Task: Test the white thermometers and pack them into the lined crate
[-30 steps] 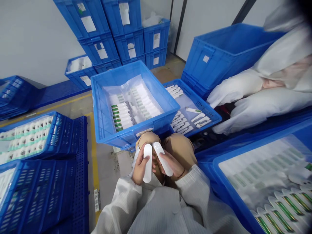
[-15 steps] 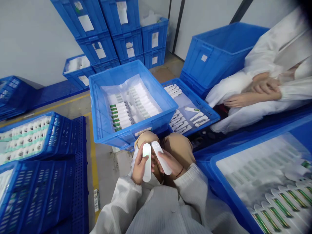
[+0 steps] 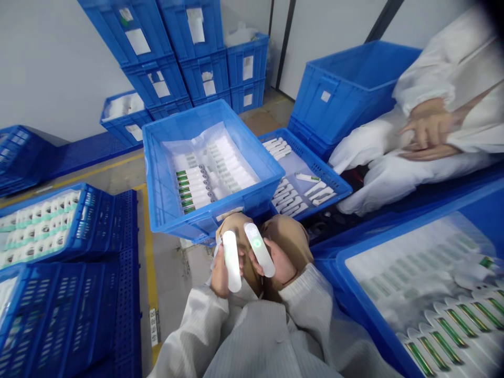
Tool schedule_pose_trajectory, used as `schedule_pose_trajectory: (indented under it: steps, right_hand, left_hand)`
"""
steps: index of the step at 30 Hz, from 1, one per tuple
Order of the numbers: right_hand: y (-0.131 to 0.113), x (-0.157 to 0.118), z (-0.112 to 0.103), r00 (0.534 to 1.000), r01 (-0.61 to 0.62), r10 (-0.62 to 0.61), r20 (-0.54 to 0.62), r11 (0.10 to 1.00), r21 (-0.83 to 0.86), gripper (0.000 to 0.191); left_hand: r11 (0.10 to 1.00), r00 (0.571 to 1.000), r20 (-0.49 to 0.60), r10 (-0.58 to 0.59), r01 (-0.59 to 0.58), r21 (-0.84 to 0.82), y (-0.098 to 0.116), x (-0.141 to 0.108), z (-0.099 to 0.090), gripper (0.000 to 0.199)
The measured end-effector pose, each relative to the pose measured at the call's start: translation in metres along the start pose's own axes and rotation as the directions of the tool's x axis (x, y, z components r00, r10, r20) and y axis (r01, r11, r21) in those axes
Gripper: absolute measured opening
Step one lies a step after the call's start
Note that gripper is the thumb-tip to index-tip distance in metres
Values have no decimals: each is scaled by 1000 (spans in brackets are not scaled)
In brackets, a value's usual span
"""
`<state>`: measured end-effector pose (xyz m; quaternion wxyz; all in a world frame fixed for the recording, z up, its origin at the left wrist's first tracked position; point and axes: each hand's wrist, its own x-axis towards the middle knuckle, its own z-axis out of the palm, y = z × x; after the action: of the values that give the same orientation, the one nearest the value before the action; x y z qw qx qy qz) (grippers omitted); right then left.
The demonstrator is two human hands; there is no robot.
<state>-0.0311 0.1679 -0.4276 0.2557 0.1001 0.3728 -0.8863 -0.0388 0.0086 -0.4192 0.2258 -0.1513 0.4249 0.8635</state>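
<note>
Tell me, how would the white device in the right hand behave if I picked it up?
The white device in the right hand is probably stiff, as its long edges run straight with no sag. It may be light for its size, since one hand alone seems to hold it. Its smooth-looking face could make it a little slippery.

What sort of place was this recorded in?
Probably a factory's assembly or packing area: stacked blue crates, an open blue bin with rows of white pieces, and yellow floor lines suggest it.
</note>
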Motion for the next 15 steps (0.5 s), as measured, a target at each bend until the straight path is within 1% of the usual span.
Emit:
schedule_pose_trajectory:
  steps: [2,4,8,12,15]
  right_hand:
    - [-5,-2,3,1000,30,-30,-9,999,40,37]
    - [-9,-3,6,998,65,-64,-17,995,73,29]
    - [-10,-3,10,995,104,-101,-26,989,104,25]
    - [-9,-3,10,992,123,-120,-30,987,108,27]
    - [-9,-3,9,988,144,-138,-71,985,99,27]
  left_hand:
    - [999,998,57,-7,10,-53,-1,4,0,74]
    - [994,995,97,20,-9,-113,-1,7,3,65]
    - [974,984,159,84,-47,-223,1,10,12,49]
    - [970,976,203,78,-28,-240,0,11,12,50]
    - [970,970,234,61,-2,-244,-2,13,8,57]
